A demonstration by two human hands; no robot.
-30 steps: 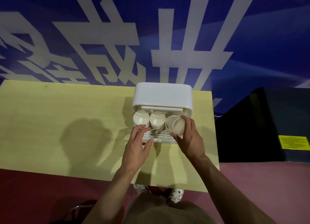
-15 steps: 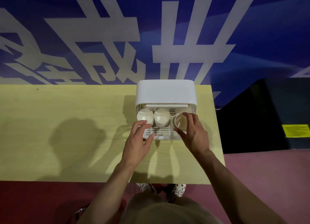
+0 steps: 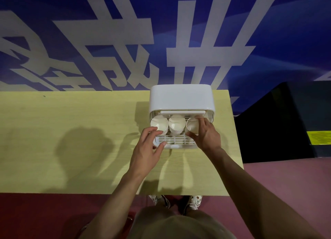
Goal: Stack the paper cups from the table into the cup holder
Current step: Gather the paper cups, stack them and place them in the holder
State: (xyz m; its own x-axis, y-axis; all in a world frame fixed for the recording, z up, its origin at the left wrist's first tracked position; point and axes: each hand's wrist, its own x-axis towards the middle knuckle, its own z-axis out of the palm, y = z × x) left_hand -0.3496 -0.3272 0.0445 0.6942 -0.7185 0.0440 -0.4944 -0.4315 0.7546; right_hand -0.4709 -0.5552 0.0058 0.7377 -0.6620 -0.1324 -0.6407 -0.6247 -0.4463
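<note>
While the right hand [image 3: 206, 135] sits just right of the middle of the frame, its fingers and thumb are curled around the right cup stack [image 3: 192, 125], so this hand is clamped on it. That stack lies on its side inside the cup holder [image 3: 180, 99], with its open mouth facing the person and its long way running toward the back wall, up in the frame. The right hand is the nearer one to it, and I think the next move is a push straight back, deeper into the holder. The left hand [image 3: 146, 149] is just below and left of the holder, with fingers bent and spread; its fingertips touch the front rack [image 3: 176, 140], near the left cup stack [image 3: 159, 126], but I cannot tell if it grips anything. Between the two stacks lies the middle cup stack [image 3: 177, 124]. So I count three stacks of cups, one holder and two hands. I cannot count the cups inside each stack. The holder stands on the yellow table [image 3: 71, 131], at its far right side. I see no loose cups on the table.
</note>
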